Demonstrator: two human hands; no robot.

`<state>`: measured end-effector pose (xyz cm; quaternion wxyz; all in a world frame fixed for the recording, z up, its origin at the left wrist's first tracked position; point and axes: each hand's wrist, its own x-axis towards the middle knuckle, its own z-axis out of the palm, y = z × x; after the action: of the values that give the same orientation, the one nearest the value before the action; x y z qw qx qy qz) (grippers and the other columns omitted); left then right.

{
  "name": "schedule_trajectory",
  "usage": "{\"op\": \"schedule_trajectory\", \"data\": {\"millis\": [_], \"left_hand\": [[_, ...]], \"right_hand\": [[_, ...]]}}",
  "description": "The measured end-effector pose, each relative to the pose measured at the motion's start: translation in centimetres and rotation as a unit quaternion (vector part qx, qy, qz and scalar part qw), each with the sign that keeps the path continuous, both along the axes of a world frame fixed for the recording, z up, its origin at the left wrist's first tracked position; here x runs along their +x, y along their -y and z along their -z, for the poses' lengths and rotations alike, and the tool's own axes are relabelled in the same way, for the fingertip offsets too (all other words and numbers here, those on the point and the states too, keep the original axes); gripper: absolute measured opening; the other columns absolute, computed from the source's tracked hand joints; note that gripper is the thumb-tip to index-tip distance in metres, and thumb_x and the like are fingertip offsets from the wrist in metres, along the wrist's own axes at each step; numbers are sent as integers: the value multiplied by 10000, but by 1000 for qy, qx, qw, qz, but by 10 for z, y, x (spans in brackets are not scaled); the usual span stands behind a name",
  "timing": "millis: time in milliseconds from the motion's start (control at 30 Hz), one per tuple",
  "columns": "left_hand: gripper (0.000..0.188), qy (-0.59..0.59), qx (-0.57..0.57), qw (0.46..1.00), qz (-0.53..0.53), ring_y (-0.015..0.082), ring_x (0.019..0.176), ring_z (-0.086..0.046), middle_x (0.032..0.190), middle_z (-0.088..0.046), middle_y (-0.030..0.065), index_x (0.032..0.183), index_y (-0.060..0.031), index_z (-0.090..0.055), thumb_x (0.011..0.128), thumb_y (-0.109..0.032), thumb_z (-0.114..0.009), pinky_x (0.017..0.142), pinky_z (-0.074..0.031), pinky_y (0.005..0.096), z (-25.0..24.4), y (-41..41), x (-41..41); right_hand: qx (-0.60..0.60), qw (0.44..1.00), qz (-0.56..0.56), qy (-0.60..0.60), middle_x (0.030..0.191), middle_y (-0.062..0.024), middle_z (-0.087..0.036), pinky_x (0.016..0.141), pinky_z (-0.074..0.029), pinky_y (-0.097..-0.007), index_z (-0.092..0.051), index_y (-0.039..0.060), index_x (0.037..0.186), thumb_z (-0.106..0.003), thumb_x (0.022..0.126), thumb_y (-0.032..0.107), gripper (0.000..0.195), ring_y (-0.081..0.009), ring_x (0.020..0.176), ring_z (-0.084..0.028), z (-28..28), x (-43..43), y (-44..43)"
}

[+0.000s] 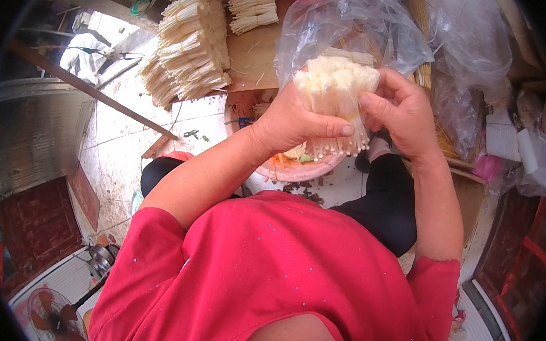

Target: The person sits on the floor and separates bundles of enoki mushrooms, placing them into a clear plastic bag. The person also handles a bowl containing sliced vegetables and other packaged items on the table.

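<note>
A bundle of enoki mushrooms (338,87) is held up between both hands, its pale cut root end up and its small caps pointing down. My left hand (295,120) grips it from the left, thumb across the front. On the right side, my right hand (400,110) pinches it with thumb and fingers. A yellow band crosses the stems. Just behind lies another enoki bundle (350,56) by the mouth of a clear plastic bag (360,10). Below the hands, partly hidden, stands a pink basin (296,173) with orange shreds and scraps.
Tall stacks of banded enoki (194,46) and a smaller pile (253,12) sit on a wooden board (257,57). More plastic bags (467,37) hang at right. A brown pole (102,94) slants at left above the tiled floor (108,154). A fan (56,319) stands lower left.
</note>
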<state>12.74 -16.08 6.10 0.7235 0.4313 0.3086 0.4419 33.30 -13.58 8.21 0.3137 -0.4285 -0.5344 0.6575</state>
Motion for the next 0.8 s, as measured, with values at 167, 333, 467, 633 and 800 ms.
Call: {"op": "schedule_trajectory", "data": {"millis": [167,333,467,633,800], "left_hand": [[539,-63,12,998,13,171,1013,-614,1104,-651,65,1211,-22,-578,714,-38,-787,902,-494,321,2,-11,-2],[507,-165,68,984,9,130,931,-611,1014,-659,34,1139,-24,-595,669,-46,-782,843,-502,299,-13,-33,-4],[510,-333,205,918,-62,135,891,-635,973,-679,54,1129,-38,-598,669,-106,-806,819,-511,293,-24,-65,9],[402,-606,351,713,-45,347,899,-663,942,-666,205,1054,-28,-554,691,-129,-694,764,-514,434,-19,-104,38],[293,-712,460,526,64,309,924,-675,950,-689,149,1036,-27,-569,763,-105,-646,743,-528,403,18,-115,58]], "right_hand": [[-16,1000,19,8,895,-17,-641,563,-457,-193,-620,11,1104,-684,879,183,290,-59,680,-569,-10,2,2],[112,983,141,40,970,-49,-634,658,-490,-234,-556,24,1249,-708,862,239,468,-97,794,-579,-7,21,-7],[295,884,292,217,1176,-141,-563,767,-517,-284,-496,24,1319,-750,814,292,625,-172,980,-572,13,33,-28],[122,934,280,187,997,-107,-635,680,-535,-275,-469,16,1335,-736,816,216,617,-168,831,-627,49,35,-46],[0,970,241,23,854,-54,-647,584,-524,-246,-524,4,1254,-665,834,95,452,-110,680,-611,52,37,-52]]}}
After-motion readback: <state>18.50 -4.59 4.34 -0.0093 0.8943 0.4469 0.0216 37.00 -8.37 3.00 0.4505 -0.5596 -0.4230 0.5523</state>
